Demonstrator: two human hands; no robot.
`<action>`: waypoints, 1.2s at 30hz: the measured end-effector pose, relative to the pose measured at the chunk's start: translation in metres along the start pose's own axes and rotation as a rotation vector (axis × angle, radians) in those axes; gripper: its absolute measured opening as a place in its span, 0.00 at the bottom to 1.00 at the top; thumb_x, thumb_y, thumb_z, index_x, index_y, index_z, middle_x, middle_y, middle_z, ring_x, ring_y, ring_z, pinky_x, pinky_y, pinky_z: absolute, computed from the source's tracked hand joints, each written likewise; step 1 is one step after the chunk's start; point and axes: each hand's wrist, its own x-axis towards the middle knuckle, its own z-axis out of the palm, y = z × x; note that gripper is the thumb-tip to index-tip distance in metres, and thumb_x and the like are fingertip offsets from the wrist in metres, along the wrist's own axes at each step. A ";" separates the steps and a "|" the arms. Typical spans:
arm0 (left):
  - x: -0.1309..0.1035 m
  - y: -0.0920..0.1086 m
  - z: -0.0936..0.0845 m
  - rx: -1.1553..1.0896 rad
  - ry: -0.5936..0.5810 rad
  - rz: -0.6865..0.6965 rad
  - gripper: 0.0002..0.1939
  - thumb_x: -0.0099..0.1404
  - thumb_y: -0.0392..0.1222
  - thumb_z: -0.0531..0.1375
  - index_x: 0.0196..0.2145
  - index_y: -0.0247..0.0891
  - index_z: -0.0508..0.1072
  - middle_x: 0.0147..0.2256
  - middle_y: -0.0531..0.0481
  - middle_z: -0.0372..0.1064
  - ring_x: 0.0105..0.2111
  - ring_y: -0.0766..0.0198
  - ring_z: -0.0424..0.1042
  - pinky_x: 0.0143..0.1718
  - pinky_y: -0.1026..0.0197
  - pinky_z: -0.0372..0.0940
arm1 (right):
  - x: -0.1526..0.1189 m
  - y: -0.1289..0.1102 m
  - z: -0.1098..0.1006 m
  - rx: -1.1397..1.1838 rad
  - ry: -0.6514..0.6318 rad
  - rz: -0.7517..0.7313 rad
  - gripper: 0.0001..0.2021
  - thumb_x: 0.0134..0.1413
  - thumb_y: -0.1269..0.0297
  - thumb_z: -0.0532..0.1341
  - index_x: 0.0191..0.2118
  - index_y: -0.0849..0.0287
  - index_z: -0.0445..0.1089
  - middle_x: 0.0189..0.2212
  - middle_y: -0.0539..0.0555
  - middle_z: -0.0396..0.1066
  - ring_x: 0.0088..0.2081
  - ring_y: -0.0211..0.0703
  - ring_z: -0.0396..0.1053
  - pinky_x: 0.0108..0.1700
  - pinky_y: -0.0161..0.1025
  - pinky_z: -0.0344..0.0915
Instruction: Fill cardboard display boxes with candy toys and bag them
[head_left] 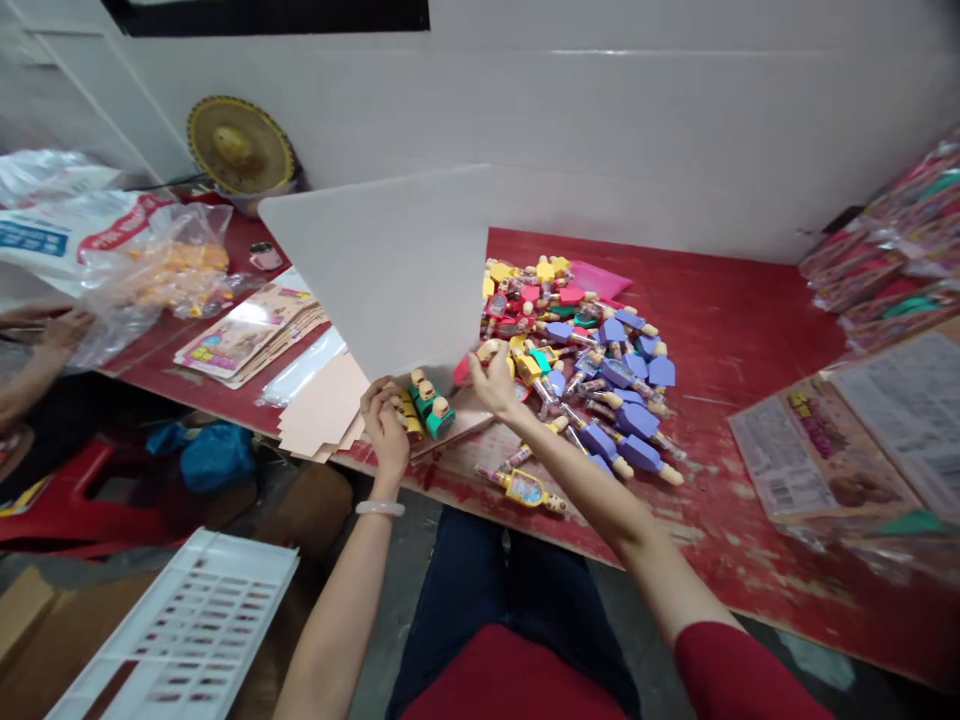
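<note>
Near the front edge of the red worktop (716,310), with the white wall (637,130) as twelve and the green toys (425,408) as the clock's centre, those toys stand close together, tan heads uppermost, just beside a yellow toy (412,425). The left hand (386,428) lies at nine o'clock, its grip curled round that yellow piece; blur leaves the firmness of the hold uncertain. The right hand (493,382), between two and three, has its grip closed to a pinch on a red toy (460,373), a little way off toward one or two. A tall white panel (382,270) rises at eleven, and a heap of toys (615,372) spreads from two to four. Good handling here, as I judge it, means light fingertip pressure: the left hand bracing the group so that nothing tips, the right turning its piece at the wrist to match its neighbours and clear the panel. As for direction, the red toy's long axis seems to run from two to eight, red end toward eight. At four o'clock, a stray yellow toy (523,488) lies flat along the edge, its head end pointing between three and four, its clear tube between nine and ten.
</note>
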 end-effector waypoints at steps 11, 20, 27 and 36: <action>0.000 0.001 0.001 -0.022 -0.012 0.021 0.15 0.71 0.40 0.49 0.39 0.39 0.76 0.51 0.43 0.70 0.54 0.58 0.69 0.60 0.53 0.62 | -0.007 -0.008 0.050 -0.343 -0.117 0.036 0.15 0.72 0.59 0.49 0.56 0.64 0.56 0.49 0.69 0.72 0.52 0.56 0.72 0.48 0.44 0.69; 0.001 0.001 0.000 0.021 -0.023 -0.006 0.15 0.70 0.40 0.49 0.38 0.39 0.76 0.50 0.42 0.70 0.54 0.57 0.69 0.59 0.52 0.62 | -0.014 -0.017 0.061 -0.312 -0.217 0.156 0.15 0.74 0.58 0.47 0.57 0.62 0.56 0.51 0.66 0.69 0.56 0.55 0.69 0.49 0.47 0.69; -0.001 0.000 -0.022 0.074 0.005 -0.001 0.13 0.66 0.38 0.51 0.36 0.38 0.76 0.49 0.43 0.70 0.52 0.56 0.69 0.58 0.52 0.62 | -0.025 0.027 0.007 -0.389 -0.189 -0.007 0.23 0.65 0.73 0.50 0.64 0.63 0.55 0.59 0.67 0.63 0.56 0.49 0.67 0.55 0.44 0.65; 0.018 -0.001 -0.056 0.124 -0.028 -0.088 0.12 0.65 0.41 0.53 0.33 0.39 0.76 0.49 0.42 0.70 0.52 0.54 0.69 0.60 0.50 0.62 | -0.037 0.086 -0.030 -0.621 -0.465 -0.151 0.10 0.57 0.78 0.59 0.41 0.59 0.74 0.48 0.64 0.74 0.52 0.52 0.68 0.54 0.44 0.63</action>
